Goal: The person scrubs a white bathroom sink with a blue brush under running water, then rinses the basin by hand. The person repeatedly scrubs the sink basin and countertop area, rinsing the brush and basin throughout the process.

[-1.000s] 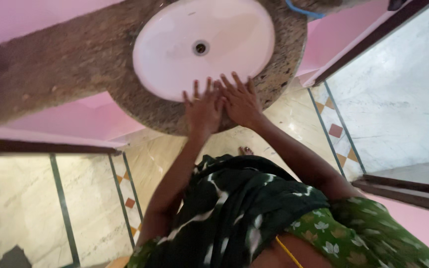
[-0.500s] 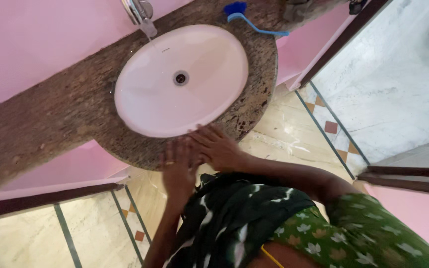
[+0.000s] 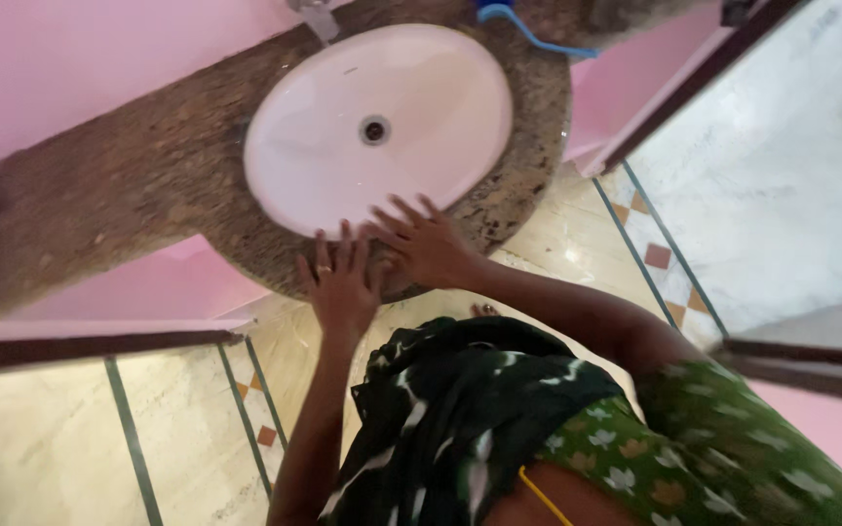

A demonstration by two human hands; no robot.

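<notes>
At the near rim of the oval white ceramic basin, set into a speckled brown granite counter, I see both of my hands hanging with nothing in them. My left hand is spread flat, fingers fanned and pointing toward the bowl, a ring on one of them; it sits over the counter's curved front edge, just short of the white. My right hand is likewise splayed, its fingertips reaching onto the basin's lip, and it touches or very nearly touches the left at the thumb side; I cannot tell which. The basin lies straight ahead of both palms, its long axis running left to right and tilted up toward the right. The right hand is the nearer to it. A metal tap stands at the far rim, a blue-handled brush beside it.
</notes>
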